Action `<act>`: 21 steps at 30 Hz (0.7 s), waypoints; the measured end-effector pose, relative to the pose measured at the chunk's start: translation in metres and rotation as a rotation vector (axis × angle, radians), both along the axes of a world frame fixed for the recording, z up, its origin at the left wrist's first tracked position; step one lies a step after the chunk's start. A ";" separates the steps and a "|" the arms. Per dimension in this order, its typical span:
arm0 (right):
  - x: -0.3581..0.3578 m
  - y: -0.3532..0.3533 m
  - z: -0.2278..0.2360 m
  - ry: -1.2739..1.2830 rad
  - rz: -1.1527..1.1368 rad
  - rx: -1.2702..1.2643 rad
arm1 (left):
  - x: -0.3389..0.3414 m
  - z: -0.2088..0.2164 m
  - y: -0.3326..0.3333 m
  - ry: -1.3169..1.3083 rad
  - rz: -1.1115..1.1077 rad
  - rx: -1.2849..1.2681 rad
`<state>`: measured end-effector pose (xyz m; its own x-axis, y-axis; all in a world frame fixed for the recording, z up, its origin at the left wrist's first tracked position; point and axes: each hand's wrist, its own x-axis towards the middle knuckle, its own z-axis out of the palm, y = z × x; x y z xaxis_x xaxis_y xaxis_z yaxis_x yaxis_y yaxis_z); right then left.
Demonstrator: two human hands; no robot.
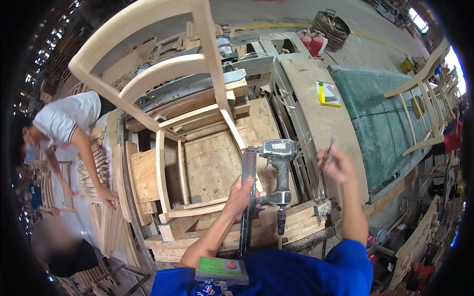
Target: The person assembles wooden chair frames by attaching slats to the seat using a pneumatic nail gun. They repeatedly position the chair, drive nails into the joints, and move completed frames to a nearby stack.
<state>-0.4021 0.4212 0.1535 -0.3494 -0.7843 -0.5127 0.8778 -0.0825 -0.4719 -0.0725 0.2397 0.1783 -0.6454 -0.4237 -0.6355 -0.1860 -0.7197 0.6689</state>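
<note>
My left hand (239, 198) is closed around the long dark magazine of a pneumatic nail gun (279, 165), whose grey body stands at the near right corner of a wooden chair frame (160, 172). The chair's pale curved backrest rises toward the far left, and its open seat frame lies over a wooden work platform (212, 163). To the right of the nail gun my right hand (337, 165) is raised above the grey metal edge of the bench. Its fingers are drawn together, with a small dark tip showing above them; what it is I cannot make out.
A yellow-and-grey box (329, 93) lies on a tan board (316, 103). Farther right, a chair (419, 103) rests on a green tabletop (355, 89). At left, a co-worker (71, 118) reaches over stacked wooden strips (111, 227). Red fire extinguishers (316, 43) stand beyond.
</note>
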 end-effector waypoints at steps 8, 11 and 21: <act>0.178 0.002 0.056 0.156 -0.110 -0.261 | -0.002 0.016 0.031 0.179 -0.163 0.077; 0.192 0.005 0.073 0.336 -0.163 -0.178 | -0.002 0.023 0.035 0.163 -0.240 -0.018; 0.225 0.044 0.110 0.754 -0.329 0.045 | -0.006 0.094 0.099 0.321 -0.282 -1.056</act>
<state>-0.1773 0.4649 0.2635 -0.8207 -0.5662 -0.0767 0.2578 -0.2472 -0.9340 -0.0781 0.3387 0.2723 -0.8709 -0.4630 0.1649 0.0376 0.2717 0.9616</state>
